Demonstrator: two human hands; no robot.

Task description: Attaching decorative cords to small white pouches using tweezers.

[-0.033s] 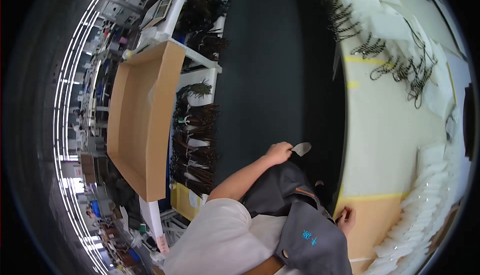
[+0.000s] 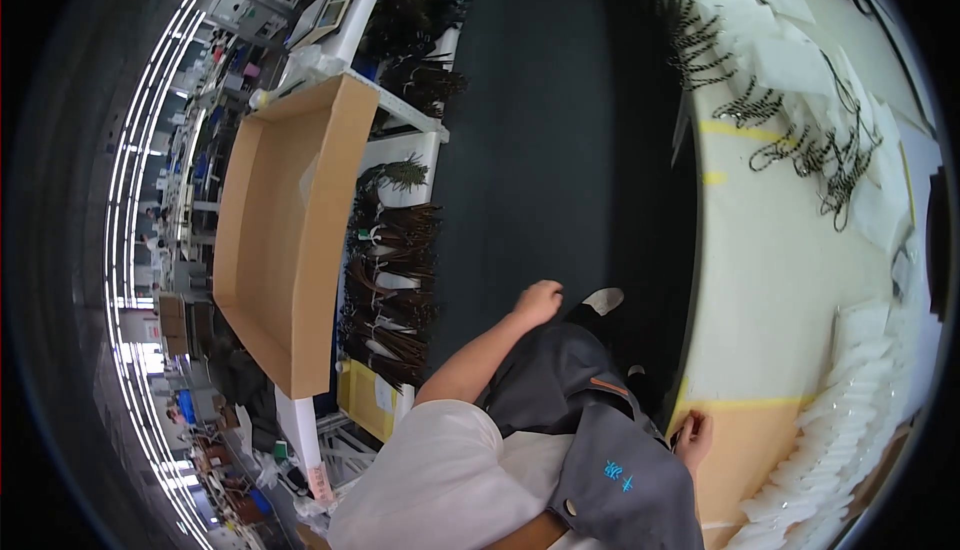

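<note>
My left hand (image 2: 540, 302) is loosely closed above the dark floor (image 2: 530, 170), out past my bent knee. Nothing shows in its fingers. A pale shoe (image 2: 604, 300) is visible just to its right. My right hand (image 2: 692, 440) has its fingers curled together at the near edge of the long pale table (image 2: 765, 250), over a tan-coloured section (image 2: 745, 440). I see no object in it, though part of the palm is hidden. A grey apron (image 2: 635, 470) covers my lap and front.
To the left, a large open cardboard box (image 2: 275, 230) rests on a rack with bundles of dark brown strands (image 2: 395, 290) beside it. White packets (image 2: 820, 450) line the table's right side. Black-and-white cords (image 2: 840, 160) hang over white packets farther off.
My left hand has swung a little to the left, away from the shoe. The right hand stays by the table edge. The surroundings have shifted slightly in view.
</note>
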